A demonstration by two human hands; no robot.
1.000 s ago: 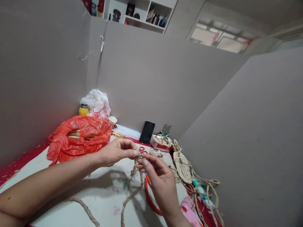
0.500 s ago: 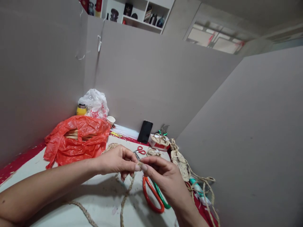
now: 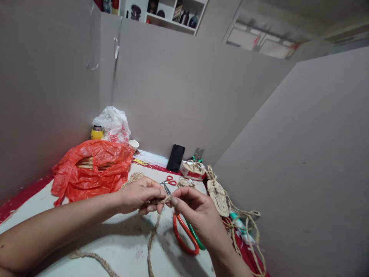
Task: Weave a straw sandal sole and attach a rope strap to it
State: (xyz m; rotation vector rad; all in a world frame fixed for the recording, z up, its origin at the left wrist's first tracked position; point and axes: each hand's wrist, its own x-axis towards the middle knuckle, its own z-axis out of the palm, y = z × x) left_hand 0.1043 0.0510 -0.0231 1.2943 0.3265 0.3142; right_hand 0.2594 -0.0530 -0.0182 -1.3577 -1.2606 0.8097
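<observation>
A tan braided straw cord (image 3: pixel 151 240) hangs down from my fingers toward the white table surface (image 3: pixel 129 234). My left hand (image 3: pixel 144 196) is closed on the upper end of this cord. Thumb and forefinger of my right hand (image 3: pixel 191 206) pinch the cord's tip, close beside the left fingertips. Another length of braid (image 3: pixel 98 257) lies at the lower left. Just below my hands are large scissors (image 3: pixel 184 236) with orange and green handles, their blades partly hidden. Small red-handled scissors (image 3: pixel 171 180) lie behind my hands, near a coil of cord (image 3: pixel 185 182).
On the left sits a red plastic bag (image 3: pixel 95 169) holding straw strips. A white bag (image 3: pixel 113 123), yellow jar (image 3: pixel 97 132), paper cup (image 3: pixel 133 144) and phone (image 3: pixel 175 157) stand along the back. Woven straw pieces (image 3: pixel 218 196) and loose cords lie at the right edge.
My left fingers have shifted on the cord, and more of its end now shows between the two hands. The whole view has tilted slightly, moving the background up.
</observation>
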